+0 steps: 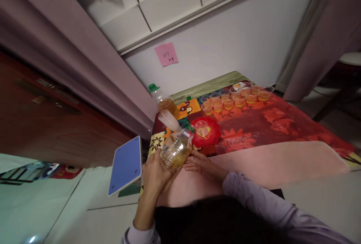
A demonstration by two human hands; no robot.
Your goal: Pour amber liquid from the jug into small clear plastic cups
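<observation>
Leftmost, a mauve curtain [93,37] hangs down to the far left corner of the desk [242,131], and a blue board with a pale rim [125,166] sits just off the desk's left edge, near the wrist. The left hand [155,174] is wrapped around the body of a clear bottle [177,151] of pale yellow liquid, which is tilted, its neck up and to the right. Behind it stands a second, green-capped bottle [167,105] of amber liquid; between the two a stack of clear cups [168,119] leans, its lower end partly hidden by the held bottle. A small green cap [188,98] lies farther back. The right hand [200,163] has its fingers extended against the bottle's lower right side; whether they grip, I cannot tell. The bottle's neck comes across the left rim of a red scalloped plate [214,138], which carries a single clear cup [201,126]. Beyond, two close rows of cups [228,102], many with orange liquid at the bottom, run rightward along the back. A pink mat [282,163] covers the near edge.
</observation>
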